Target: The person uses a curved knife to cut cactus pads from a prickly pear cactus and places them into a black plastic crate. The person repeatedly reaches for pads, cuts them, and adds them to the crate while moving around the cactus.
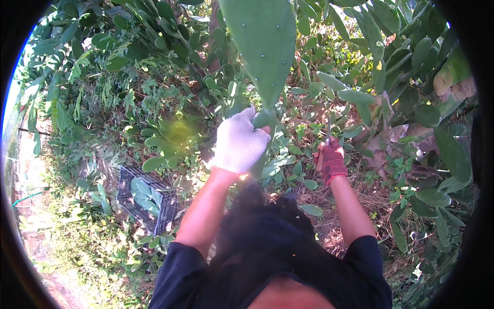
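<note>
My left hand, in a whitish glove, reaches up in the middle and is closed on a green prickly pear cactus pad, its thumb and forefinger around the edge. Just above it, a large cactus pad dotted with small pale spots hangs close to the camera; whether the two pads are joined is hard to see. To the right, my right hand, in a red and dark glove, is wrapped round a knife with its thin blade pointing away from me.
At the left on the ground, a black plastic crate stands tilted, with several cut cactus pads inside. Dense cactus grows on the right and along the far side. Rocks lie at the right; dry grass covers the ground near me.
</note>
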{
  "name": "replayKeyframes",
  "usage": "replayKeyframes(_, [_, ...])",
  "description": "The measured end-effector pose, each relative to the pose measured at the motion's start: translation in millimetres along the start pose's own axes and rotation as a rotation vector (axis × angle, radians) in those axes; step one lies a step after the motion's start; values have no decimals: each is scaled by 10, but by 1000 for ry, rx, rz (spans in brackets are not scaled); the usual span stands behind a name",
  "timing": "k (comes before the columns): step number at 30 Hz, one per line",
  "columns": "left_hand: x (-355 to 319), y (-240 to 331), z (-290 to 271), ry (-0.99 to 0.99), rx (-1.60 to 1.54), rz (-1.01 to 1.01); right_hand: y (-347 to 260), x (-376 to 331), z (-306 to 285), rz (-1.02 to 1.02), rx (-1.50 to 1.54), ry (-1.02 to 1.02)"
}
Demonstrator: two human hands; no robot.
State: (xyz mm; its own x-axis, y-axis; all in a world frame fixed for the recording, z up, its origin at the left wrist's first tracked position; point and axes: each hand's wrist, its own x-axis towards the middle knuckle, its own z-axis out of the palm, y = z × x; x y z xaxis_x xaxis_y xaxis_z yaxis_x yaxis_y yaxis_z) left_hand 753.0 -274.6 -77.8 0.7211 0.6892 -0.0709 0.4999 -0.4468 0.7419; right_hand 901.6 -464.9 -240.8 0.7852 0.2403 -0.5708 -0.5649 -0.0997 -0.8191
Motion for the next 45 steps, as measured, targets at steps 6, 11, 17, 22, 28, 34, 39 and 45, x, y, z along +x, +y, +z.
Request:
replayKeyframes(6, [45,142,54,-69,202,40,-434,-791,-22,-1240,-640,-149])
replayKeyframes(11, [18,245,62,-111,153,129,-721,-998,145,-1382,-910,-212])
replayKeyframes(17, [3,306,67,-210,-15,66,-723,-978,234,-1403,-912,-167])
replayKeyframes(22, [-12,299,56,-199,-11,69,-722,-986,243,-1390,-982,-118])
replayKeyframes(28, [-1,260,45,-208,-5,59,-698,-1006,241,-1319,-1143,-137])
replayKeyframes(34, [12,282,45,-206,-6,7,-791,-1021,224,-1300,-1372,-175])
replayKeyframes(39, [39,290,32,-196,8,32,-850,-957,288,-1351,-1348,-188])
replayKeyframes(45, [74,234,54,-153,71,31,-844,-860,362,-1396,-1306,-178])
